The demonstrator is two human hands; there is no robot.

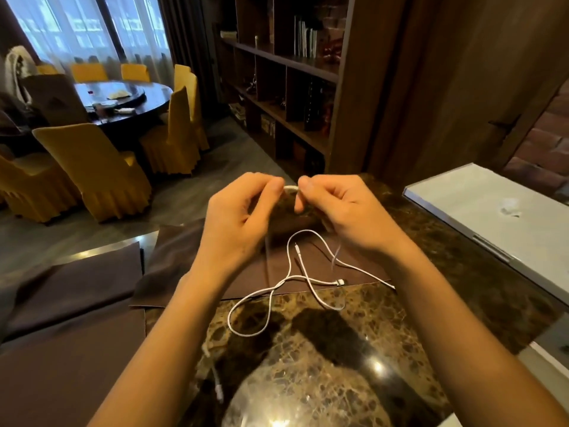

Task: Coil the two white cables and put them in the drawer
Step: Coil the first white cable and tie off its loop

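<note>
My left hand (237, 217) and my right hand (341, 211) are raised side by side above the marble counter. Between their fingertips they pinch a short stretch of a thin white cable (291, 188). Blurred strands of it hang down below both hands. A second white cable (289, 278) lies loose in open loops on the counter beneath, partly on a brown cloth, with a plug at its right end (340, 282). Another blurred white plug end (218, 389) shows near my left forearm. No drawer is in view.
The dark marble counter (308, 365) carries a brown cloth (191, 260) at the left and a closed silver laptop (492, 211) at the right. Behind stand a wooden bookshelf (292, 87) and a round table with yellow chairs (101, 167).
</note>
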